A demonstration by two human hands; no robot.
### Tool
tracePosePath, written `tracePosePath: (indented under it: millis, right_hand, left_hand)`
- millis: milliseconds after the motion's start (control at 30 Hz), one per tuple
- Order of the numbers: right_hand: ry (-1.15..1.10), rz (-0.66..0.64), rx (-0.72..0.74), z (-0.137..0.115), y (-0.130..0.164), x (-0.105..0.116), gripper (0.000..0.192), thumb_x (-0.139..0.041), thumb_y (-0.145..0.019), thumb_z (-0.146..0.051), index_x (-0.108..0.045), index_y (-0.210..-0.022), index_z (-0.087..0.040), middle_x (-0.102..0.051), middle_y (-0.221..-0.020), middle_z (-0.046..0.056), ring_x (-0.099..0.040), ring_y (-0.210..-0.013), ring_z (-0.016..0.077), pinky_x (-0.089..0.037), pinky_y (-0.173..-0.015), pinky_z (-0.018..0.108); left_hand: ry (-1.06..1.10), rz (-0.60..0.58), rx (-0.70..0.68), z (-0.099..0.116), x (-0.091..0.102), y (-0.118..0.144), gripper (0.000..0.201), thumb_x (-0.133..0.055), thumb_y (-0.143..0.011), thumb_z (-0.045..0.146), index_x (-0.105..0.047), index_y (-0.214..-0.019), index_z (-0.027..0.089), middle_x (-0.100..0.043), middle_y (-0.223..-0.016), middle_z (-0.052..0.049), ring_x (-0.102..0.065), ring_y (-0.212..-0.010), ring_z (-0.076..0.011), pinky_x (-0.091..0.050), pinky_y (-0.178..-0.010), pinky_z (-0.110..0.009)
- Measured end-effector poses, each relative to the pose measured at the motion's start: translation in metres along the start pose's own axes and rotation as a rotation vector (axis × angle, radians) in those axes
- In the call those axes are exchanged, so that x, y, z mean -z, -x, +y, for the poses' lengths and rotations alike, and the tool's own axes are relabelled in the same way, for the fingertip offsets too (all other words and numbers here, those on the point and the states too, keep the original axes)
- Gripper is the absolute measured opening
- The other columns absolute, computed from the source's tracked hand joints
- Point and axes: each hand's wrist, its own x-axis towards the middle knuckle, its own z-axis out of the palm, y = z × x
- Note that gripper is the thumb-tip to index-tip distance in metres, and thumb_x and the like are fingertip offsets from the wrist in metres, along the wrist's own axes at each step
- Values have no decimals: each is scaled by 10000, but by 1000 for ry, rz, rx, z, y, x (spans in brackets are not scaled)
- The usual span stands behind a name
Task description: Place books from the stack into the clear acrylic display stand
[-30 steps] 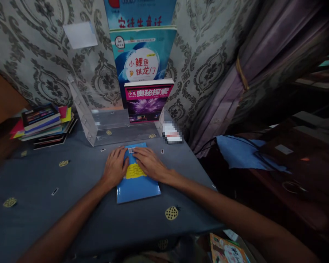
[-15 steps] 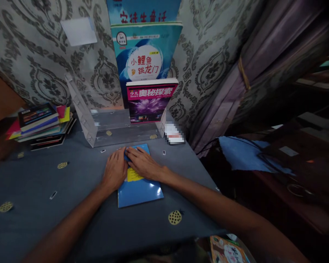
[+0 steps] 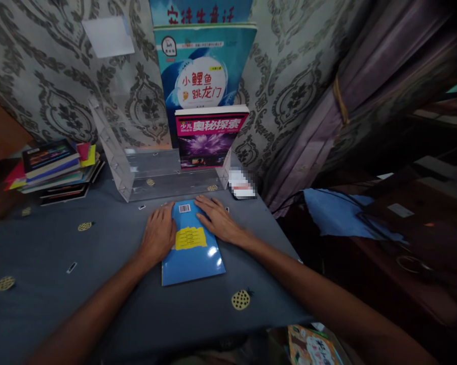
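A blue book (image 3: 193, 263) lies flat on the table with a barcode and a yellow text patch showing on its upward face. My left hand (image 3: 159, 230) rests along its left edge, fingers stretched out and pointing away from me. On the upper right edge lies my right hand (image 3: 220, 219), its fingers extended and slightly apart. Beyond both hands stands a clear acrylic book rack (image 3: 167, 188). A purple and pink book (image 3: 207, 144) leans in its front tier, with a teal book (image 3: 205, 50) and a blue book (image 3: 198, 9) upright behind.
A stack of books (image 3: 53, 170) sits at the left on the grey tablecloth (image 3: 110, 309). A pixelated object (image 3: 242, 183) lies by the rack's right end. Below the front edge, more books (image 3: 314, 347) show. A tied purple curtain (image 3: 308, 142) hangs right of the table.
My right hand has slid right across the blue book to its right edge, uncovering the barcode and yellow patch. My left hand stays at the left edge.
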Motion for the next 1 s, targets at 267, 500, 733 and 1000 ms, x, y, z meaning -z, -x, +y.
tracePosePath:
  millis: [267,500,733,1000]
  right_hand:
    - [-263,79,-45,12,-2,5,450,-384,-1044,-408,-541,-1417,-212,-595,-1427,105,-541,-1342,245,-390,-1161,509]
    - [-402,71,-69,14,-3,10,465,-351,-1058,-449,-528,-1428,-231,-592,-1432,81,-539,-1343,230,-407,-1160,472]
    - [-447,88,-79,10,-4,12,466,-345,-1061,-463,-531,-1418,-227,-599,-1425,80,-547,-1337,226,-401,-1167,462]
    - [-466,81,-78,11,-4,11,483,-344,-1060,-489,-524,-1429,-236,-581,-1447,70,-539,-1343,217,-394,-1173,450]
  left_hand:
    - [-17,-18,-12,0,2,-1,447,-368,-958,215,-456,-1388,129,-612,-1341,-172,-548,-1274,-316,-402,-1103,-545]
    - [-11,-58,-54,-5,-2,-3,473,-345,-949,199,-472,-1401,145,-587,-1418,-150,-496,-1372,-295,-339,-1177,-563]
    - [-10,-160,-156,-9,5,-13,506,-343,-923,164,-483,-1409,145,-553,-1475,-124,-470,-1410,-240,-331,-1210,-501]
    - [32,-306,-326,-2,4,-31,488,-347,-947,202,-498,-1409,160,-515,-1515,-106,-411,-1452,-228,-285,-1217,-515]
